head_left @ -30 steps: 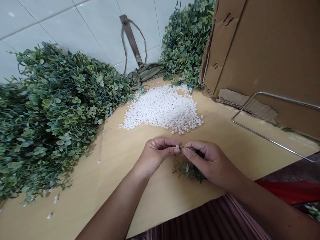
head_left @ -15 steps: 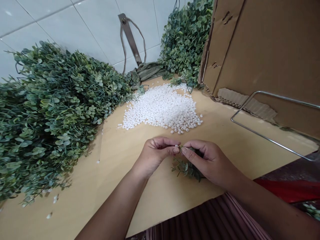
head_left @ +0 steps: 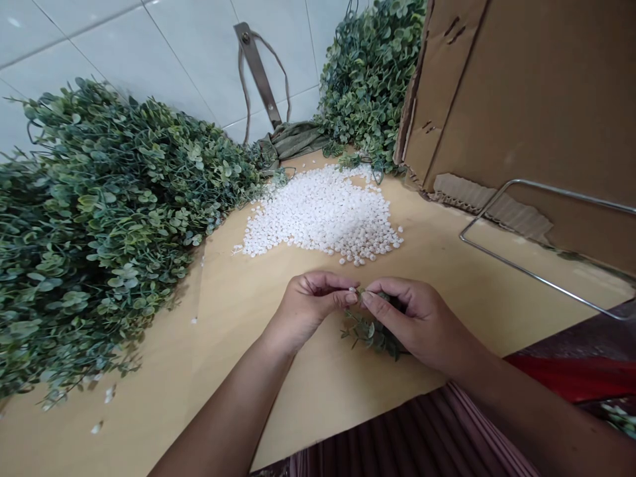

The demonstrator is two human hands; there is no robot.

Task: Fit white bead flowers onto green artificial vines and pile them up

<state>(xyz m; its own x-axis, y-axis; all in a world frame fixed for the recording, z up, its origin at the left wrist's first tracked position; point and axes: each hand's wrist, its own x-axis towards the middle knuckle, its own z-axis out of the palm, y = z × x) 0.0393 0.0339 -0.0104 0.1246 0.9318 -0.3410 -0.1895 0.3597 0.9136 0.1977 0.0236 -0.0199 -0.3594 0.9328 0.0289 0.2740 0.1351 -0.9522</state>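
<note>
My left hand point(head_left: 316, 306) is closed, pinching a tiny white piece point(head_left: 352, 289) between thumb and fingertips. Opposite it, my right hand point(head_left: 406, 313) grips a sprig of artificial greenery point(head_left: 373, 334), whose leaves hang below the fingers. The two sets of fingertips nearly meet at the sprig's stem end; whether the white piece touches the stem is too small to tell. Just beyond both hands spreads a heap of small white plastic pieces point(head_left: 318, 212) on the tan board point(head_left: 238, 371).
A big pile of artificial foliage point(head_left: 114, 199) lies at left, with another bunch point(head_left: 372, 79) at the back. A cardboard box point(head_left: 536, 119) stands at right, a bent metal wire frame point(head_left: 536, 270) before it. A strap point(head_left: 258, 76) leans on the tiled wall. Loose white bits lie at lower left.
</note>
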